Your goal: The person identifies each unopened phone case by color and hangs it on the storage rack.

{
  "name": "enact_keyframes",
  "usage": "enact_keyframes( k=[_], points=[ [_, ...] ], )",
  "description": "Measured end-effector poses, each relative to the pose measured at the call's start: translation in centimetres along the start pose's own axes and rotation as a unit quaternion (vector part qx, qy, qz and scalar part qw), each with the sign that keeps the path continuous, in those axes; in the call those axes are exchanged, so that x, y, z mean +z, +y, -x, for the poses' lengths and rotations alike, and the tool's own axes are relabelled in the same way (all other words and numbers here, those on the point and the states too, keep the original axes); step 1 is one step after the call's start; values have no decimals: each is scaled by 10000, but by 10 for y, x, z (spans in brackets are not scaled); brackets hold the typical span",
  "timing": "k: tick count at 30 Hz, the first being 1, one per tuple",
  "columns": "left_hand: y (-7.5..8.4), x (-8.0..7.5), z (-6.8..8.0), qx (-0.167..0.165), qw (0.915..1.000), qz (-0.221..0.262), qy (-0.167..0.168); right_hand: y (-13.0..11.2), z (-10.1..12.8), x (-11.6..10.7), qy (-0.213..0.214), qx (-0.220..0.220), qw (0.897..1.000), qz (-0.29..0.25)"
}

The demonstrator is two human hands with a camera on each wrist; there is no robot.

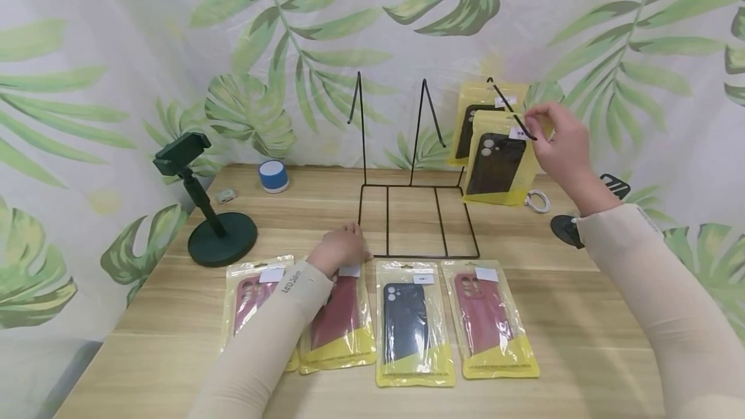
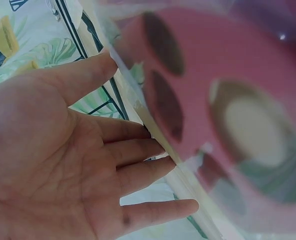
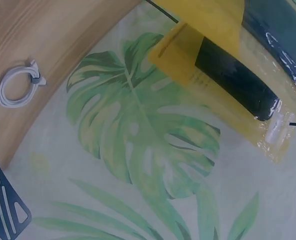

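A black wire rack (image 1: 431, 256) stands mid-table with three raised hooks. Two yellow packets holding black phone cases hang on its right hook: a front one (image 1: 499, 163) and one behind (image 1: 474, 115), seen close in the right wrist view (image 3: 228, 75). My right hand (image 1: 534, 129) pinches the front packet's top by the hook's tip. Several packets lie in a row at the front: red (image 1: 247, 296), red (image 1: 340, 319), black (image 1: 412, 322), red (image 1: 487, 315). My left hand (image 1: 355, 247) rests with straight fingers (image 2: 153, 150) on the top edge of the second red packet (image 2: 218, 115).
A dark green phone stand (image 1: 215, 225) is at the left, with a blue-and-white round speaker (image 1: 273, 176) and a small grey item (image 1: 225, 196) behind it. A coiled white cable (image 1: 538, 201) (image 3: 18, 86) and a black stand (image 1: 567, 228) lie at the right. A leaf-print curtain closes the back.
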State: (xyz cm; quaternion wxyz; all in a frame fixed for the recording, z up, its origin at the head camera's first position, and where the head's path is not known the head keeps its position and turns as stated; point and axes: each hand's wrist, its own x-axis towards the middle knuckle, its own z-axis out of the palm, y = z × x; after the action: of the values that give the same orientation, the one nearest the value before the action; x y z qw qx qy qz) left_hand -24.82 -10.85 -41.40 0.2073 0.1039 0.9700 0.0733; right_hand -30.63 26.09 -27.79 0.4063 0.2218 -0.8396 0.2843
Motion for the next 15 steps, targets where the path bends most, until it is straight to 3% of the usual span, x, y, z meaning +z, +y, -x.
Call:
enact_keyframes(
  k=[7,15],
  points=[
    [0,2,-1,-28,10000,-19,35,8,-14,12,-276,511,9983,59],
    [0,-1,2,-52,10000,-24,18,14,-30,26,-330,735,9962,346]
  ],
)
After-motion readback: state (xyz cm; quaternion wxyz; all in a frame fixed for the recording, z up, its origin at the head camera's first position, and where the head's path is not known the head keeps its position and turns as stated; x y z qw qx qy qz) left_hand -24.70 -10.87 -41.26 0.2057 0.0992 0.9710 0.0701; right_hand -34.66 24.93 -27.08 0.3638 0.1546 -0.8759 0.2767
